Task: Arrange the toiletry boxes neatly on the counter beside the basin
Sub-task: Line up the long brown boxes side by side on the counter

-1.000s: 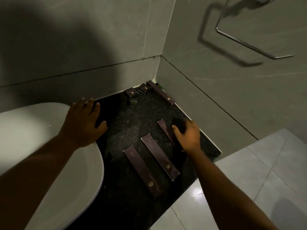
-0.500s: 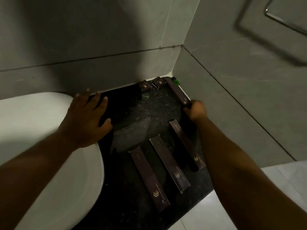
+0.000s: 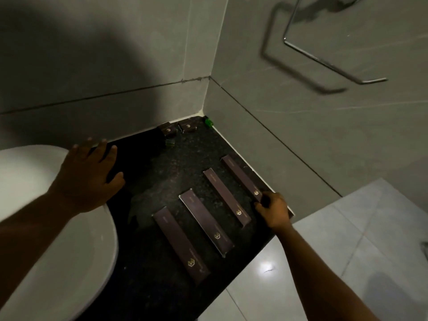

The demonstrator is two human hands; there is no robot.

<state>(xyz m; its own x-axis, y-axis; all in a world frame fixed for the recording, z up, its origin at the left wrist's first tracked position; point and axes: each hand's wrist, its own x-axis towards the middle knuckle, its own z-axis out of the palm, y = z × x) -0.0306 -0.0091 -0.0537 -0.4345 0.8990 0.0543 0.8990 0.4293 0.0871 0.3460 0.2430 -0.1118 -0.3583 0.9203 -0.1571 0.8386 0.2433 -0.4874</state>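
Observation:
Several long dark brown toiletry boxes lie side by side in a slanted row on the black granite counter. The rightmost long box lies near the right wall, and my right hand pinches its near end. Beside it are a second box, a third and the nearest one. Two small boxes stand at the back wall. My left hand rests flat, fingers spread, where the white basin meets the counter.
A small green item sits in the back corner and another small greenish piece lies before the small boxes. A chrome towel rail projects from the right wall. The counter's front edge drops to a tiled floor.
My right hand took the long box from along the right wall at the back and drew it forward into the row beside the other long boxes. My left hand stayed put.

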